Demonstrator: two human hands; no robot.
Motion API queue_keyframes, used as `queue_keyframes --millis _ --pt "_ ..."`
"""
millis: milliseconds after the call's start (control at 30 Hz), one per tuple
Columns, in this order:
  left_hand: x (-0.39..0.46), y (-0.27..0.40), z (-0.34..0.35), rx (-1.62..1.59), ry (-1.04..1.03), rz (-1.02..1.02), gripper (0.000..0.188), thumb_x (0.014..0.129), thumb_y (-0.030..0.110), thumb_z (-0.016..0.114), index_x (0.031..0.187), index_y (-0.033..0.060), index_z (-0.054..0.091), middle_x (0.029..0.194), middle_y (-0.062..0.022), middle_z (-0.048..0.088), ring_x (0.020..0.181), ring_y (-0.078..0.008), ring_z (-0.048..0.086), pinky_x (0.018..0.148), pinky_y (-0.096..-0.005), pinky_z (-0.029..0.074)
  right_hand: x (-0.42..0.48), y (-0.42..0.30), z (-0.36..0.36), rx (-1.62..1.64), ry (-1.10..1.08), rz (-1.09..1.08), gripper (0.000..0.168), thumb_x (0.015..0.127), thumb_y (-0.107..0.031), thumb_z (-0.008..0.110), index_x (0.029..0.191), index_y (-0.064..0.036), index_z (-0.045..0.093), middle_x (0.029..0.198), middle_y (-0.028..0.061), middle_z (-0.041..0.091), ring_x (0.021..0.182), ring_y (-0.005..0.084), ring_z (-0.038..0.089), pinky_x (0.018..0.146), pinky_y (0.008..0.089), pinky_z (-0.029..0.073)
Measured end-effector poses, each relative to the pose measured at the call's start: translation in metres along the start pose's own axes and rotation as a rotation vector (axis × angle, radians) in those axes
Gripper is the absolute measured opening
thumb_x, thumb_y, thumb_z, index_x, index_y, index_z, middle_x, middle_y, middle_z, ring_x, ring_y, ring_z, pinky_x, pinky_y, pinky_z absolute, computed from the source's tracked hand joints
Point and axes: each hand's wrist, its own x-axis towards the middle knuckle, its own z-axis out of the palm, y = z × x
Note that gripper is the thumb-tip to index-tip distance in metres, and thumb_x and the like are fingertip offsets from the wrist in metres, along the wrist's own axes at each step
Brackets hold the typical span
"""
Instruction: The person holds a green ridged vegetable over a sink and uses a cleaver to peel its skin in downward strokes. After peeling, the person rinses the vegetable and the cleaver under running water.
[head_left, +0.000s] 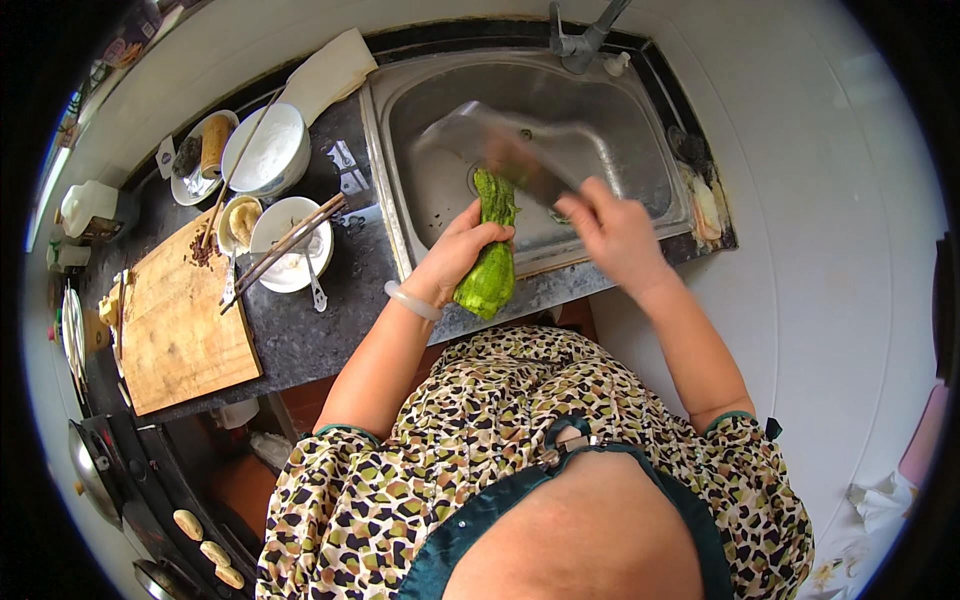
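My left hand (461, 253) grips a long green gourd (487, 277) around its middle, near the front edge of the sink (637, 120). The gourd's lower end looks smooth and pale green, while its upper part is darker and ridged. In my right hand (619, 236) is the handle of a kitchen cleaver (465, 139), its wide blade blurred by motion. The blade is over the basin, beside and above the gourd's top end; whether it touches the gourd cannot be told. Small dark bits and a green scrap lie in the basin.
Left of the sink stand a large white bowl (262, 150) and a smaller bowl (311, 259) with chopsticks (285, 251) and a spoon across it. A wooden cutting board (184, 330) lies farther left. The faucet (581, 45) rises behind the basin; a wall borders the right.
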Motion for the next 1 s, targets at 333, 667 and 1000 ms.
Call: queue_keyframes --millis 333,667,1000 --pt "-0.003 0.002 0.001 0.075 -0.036 0.005 0.029 0.085 0.009 0.056 0.113 0.0044 0.05 0.087 -0.0057 0.059 0.077 -0.013 0.058 0.065 -0.0248 0.048 -0.001 0.007 0.005 0.074 -0.035 0.083 0.024 0.092 -0.029 0.058 0.091 -0.006 0.051 0.063 0.018 0.06 0.063 0.039 0.062 0.053 0.0468 0.046" --pt "-0.006 0.004 0.004 0.158 -0.034 0.088 0.04 0.084 0.006 0.056 0.123 0.0045 0.047 0.09 -0.0035 0.054 0.08 -0.0116 0.056 0.071 -0.0238 0.046 0.002 0.009 0.006 0.073 0.019 0.075 0.023 0.092 -0.028 0.057 0.09 -0.006 0.052 0.073 0.0167 0.065 0.068 0.038 0.063 0.057 0.0461 0.048" --pt "-0.006 0.006 0.003 0.11 -0.074 0.057 0.042 0.083 0.006 0.057 0.124 0.005 0.047 0.089 -0.0034 0.055 0.078 -0.0117 0.056 0.07 -0.0242 0.046 0.0 0.004 0.003 0.083 0.007 0.089 0.023 0.092 -0.027 0.058 0.091 -0.005 0.052 0.066 0.0178 0.061 0.064 0.04 0.061 0.054 0.046 0.046"
